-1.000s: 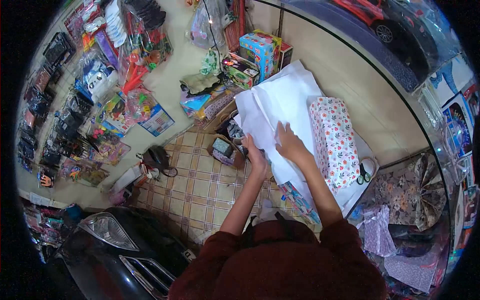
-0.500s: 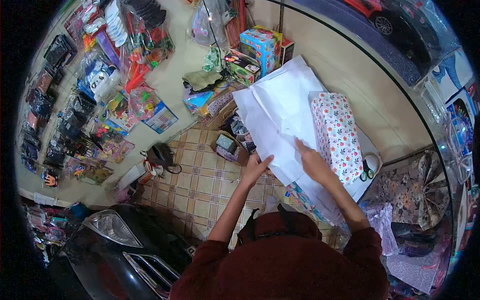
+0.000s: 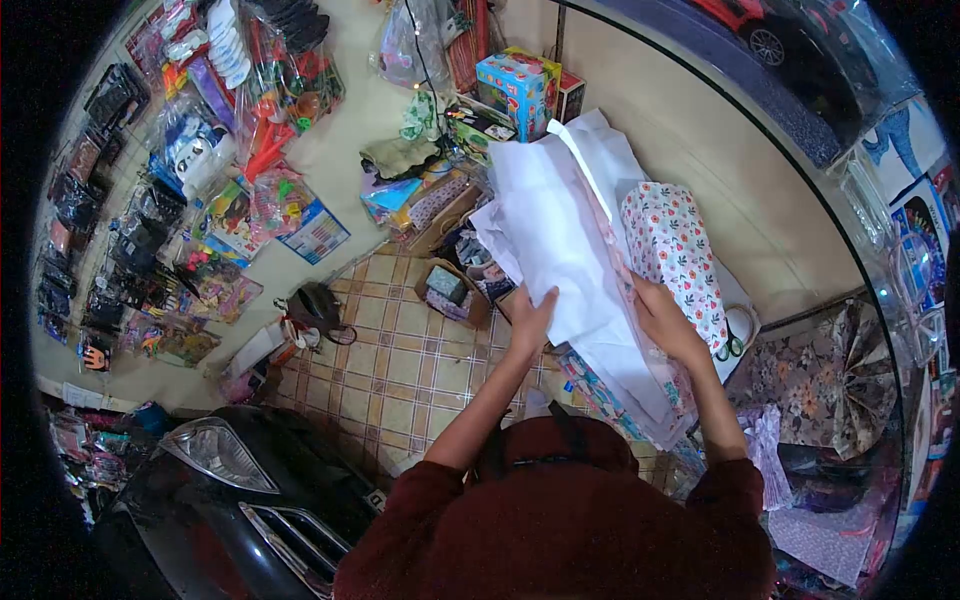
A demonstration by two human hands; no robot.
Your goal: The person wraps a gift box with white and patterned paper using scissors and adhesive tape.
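Large sheets of white-backed paper (image 3: pixel 560 230) lie across the surface in front of me, with a long fold on the right side showing a pinkish printed face. My left hand (image 3: pixel 532 318) grips their left edge, thumb on top and fingers hidden underneath. Along the right folded edge, my right hand (image 3: pixel 662 315) is closed on the same paper. Just beyond that hand rests a box wrapped in white floral paper (image 3: pixel 675 250). Scissors (image 3: pixel 733 346) with green-and-black handles lie at its near end, beside a roll of tape (image 3: pixel 740 322).
Boxed toys (image 3: pixel 515 90) stand behind the paper. An open carton (image 3: pixel 455 295) sits on the tiled floor (image 3: pixel 390 340) at left. A black motor vehicle (image 3: pixel 220 500) is at lower left. Hanging goods (image 3: pixel 200 150) cover the left wall. Patterned paper (image 3: pixel 600 390) lies below the sheets.
The sheets' right side has been lifted and folded leftward, exposing the pinkish face. My right hand shifted right, from lying on the paper to gripping its edge; my left hand moved slightly right.
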